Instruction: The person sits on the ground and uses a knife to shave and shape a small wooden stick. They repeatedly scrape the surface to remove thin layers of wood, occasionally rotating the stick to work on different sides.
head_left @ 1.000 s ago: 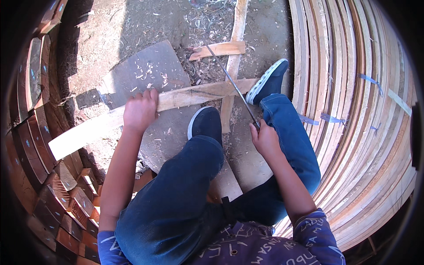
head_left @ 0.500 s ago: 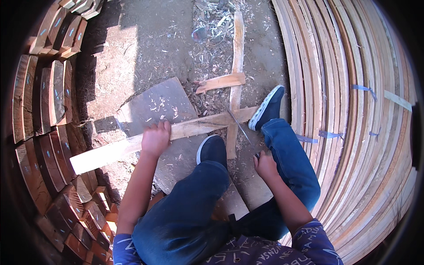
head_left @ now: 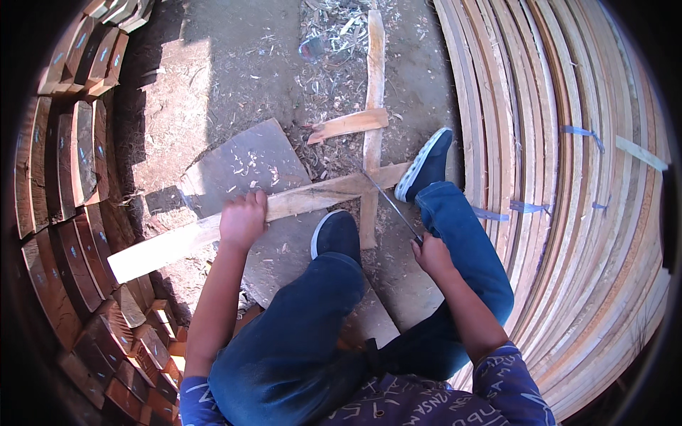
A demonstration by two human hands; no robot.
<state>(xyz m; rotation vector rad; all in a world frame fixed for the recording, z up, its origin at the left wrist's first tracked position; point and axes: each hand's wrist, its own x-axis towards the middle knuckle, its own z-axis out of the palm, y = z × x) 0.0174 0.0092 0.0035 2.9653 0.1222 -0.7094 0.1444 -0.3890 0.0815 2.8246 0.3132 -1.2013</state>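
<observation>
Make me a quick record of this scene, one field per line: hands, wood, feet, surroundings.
Held left: long board, gripped by the left hand
Held right: thin-bladed tool, in the right hand
Tool position: angled across the long board; contact unclear
Crossing: long board over a narrow strip
Also on strip: short wood piece
Feet: right shoe at the board's right end; left shoe by its near edge
Right side: tied planks
Left side: stacked timber
</observation>
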